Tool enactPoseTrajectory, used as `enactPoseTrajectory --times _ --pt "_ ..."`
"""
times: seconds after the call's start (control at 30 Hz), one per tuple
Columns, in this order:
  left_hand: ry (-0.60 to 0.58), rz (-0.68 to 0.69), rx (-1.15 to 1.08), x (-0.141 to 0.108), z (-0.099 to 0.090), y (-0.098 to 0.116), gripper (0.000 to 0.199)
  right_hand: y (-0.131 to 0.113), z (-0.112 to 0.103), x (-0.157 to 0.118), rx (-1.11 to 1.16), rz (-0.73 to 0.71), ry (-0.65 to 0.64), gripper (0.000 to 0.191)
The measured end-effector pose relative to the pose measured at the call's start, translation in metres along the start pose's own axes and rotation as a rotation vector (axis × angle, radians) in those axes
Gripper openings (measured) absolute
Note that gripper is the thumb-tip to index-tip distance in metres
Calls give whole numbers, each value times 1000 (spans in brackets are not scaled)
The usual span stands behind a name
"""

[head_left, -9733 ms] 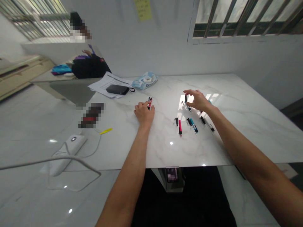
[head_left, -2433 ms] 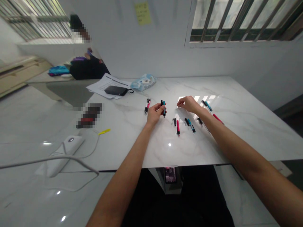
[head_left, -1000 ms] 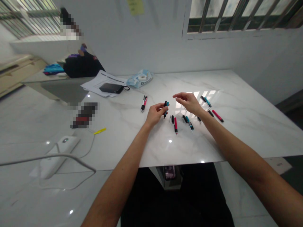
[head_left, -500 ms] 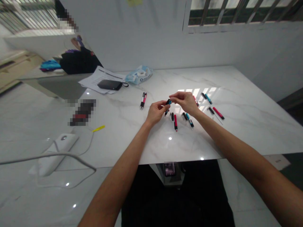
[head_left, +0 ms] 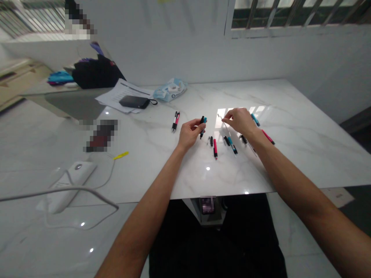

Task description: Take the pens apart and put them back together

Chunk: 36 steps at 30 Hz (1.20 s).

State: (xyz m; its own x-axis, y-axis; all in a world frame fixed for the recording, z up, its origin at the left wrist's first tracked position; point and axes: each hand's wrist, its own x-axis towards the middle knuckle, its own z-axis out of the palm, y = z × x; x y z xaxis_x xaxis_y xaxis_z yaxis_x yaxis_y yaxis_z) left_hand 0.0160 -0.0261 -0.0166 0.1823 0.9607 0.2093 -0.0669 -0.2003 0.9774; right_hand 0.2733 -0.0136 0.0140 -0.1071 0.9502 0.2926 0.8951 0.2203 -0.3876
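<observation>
My left hand is shut on a black and blue pen, which stands upright between fingers and thumb above the white marble table. My right hand hangs a little to the right, fingers half curled, over a loose row of pens and holding none that I can see. Below it lie a blue and black pen and a pink pen. Further right are a blue pen and a pink pen. A black and pink pen lies left of my left hand.
Papers under a black pouch and a plastic packet lie at the table's back left. A yellow stick, a white power strip and its cable sit on a lower marble surface to the left.
My right hand has let go of the black and blue pen and moved right, away from my left hand. The left hand keeps the pen, now more upright.
</observation>
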Motion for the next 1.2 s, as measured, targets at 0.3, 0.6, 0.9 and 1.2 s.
enactPoseTrajectory --times 0.3,0.6,0.9,1.2 --pt "21 -6 36 1 -3 -4 40 13 22 3 -209 85 -48 25" --pt "42 -32 43 3 -6 -12 40 13 22 2 -220 114 -68 13" --pt "52 -30 52 5 -9 -16 41 3 17 -1 -119 68 -54 17" --pt "43 -52 74 4 -6 -12 43 -5 25 6 984 141 -93 37"
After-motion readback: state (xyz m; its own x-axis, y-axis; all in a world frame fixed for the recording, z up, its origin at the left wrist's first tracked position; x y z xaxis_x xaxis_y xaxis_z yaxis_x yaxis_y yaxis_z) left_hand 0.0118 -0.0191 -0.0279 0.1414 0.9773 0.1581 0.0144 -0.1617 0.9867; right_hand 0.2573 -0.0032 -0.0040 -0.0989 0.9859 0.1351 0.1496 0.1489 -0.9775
